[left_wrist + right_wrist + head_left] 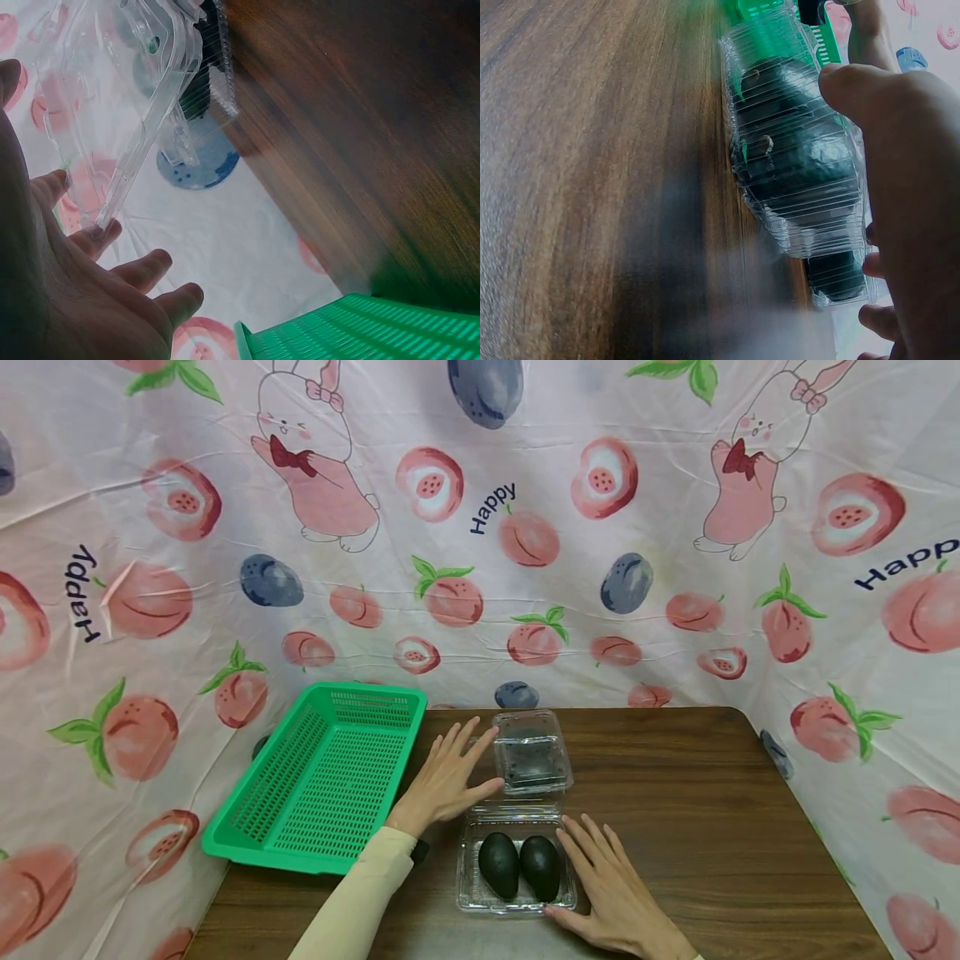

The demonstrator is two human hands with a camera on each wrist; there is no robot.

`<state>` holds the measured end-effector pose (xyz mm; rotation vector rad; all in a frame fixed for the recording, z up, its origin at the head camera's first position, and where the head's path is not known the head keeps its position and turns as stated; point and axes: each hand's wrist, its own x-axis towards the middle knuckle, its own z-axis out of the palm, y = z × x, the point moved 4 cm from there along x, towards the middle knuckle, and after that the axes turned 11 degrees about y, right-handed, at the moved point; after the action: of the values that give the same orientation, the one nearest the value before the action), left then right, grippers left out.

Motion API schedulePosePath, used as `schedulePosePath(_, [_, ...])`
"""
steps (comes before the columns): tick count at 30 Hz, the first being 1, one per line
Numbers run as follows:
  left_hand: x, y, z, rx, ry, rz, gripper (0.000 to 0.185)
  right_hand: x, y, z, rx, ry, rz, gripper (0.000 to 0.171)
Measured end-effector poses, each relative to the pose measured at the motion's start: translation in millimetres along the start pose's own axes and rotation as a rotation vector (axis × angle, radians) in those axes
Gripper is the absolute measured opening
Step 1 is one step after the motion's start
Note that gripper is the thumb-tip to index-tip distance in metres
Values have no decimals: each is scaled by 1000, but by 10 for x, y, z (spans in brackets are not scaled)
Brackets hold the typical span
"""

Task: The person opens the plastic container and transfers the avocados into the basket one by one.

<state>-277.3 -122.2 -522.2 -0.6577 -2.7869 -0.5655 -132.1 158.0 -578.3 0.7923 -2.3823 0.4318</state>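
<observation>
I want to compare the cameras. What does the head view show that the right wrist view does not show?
Only the head view shows the left hand lying flat beside the open lid, the whole green basket, and the printed cloth behind. Only the right wrist view shows the ribbed side of the clear box up close. Both show the two avocados, the right hand against the box, and the wooden table.
</observation>
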Motion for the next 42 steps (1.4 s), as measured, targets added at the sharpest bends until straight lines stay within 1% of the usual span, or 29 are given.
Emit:
schedulePosePath(3, [-10, 13, -11, 11, 6, 8, 92, -1, -3, 0, 3, -5, 6, 104])
schedulePosePath(9, [-32, 37, -35, 18, 39, 29, 92, -10, -4, 3, 1, -8, 9, 104])
schedulePosePath(16, [-82, 91, -108, 31, 111, 73, 91, -5, -7, 14, -9, 6, -11, 103])
schedulePosePath(23, [-187, 202, -242, 64, 129, 108, 92, -4, -10, 7, 4, 8, -3, 103])
schedulePosePath(28, [-287, 280, -294, 102, 160, 155, 92, -8, -16, 8, -2, 18, -16, 104])
schedulePosePath(31, [-361, 310, -296, 123, 158, 175, 93, -16, -23, 14, -11, 24, -23, 104])
schedulePosePath(37, [-509, 351, -298, 128, 135, 204, 93, -23, -38, 25, -8, 31, -24, 104])
schedulePosePath(42, [-604, 374, -294, 125, 123, 219, 94, -33, -56, 35, -7, 30, -22, 103])
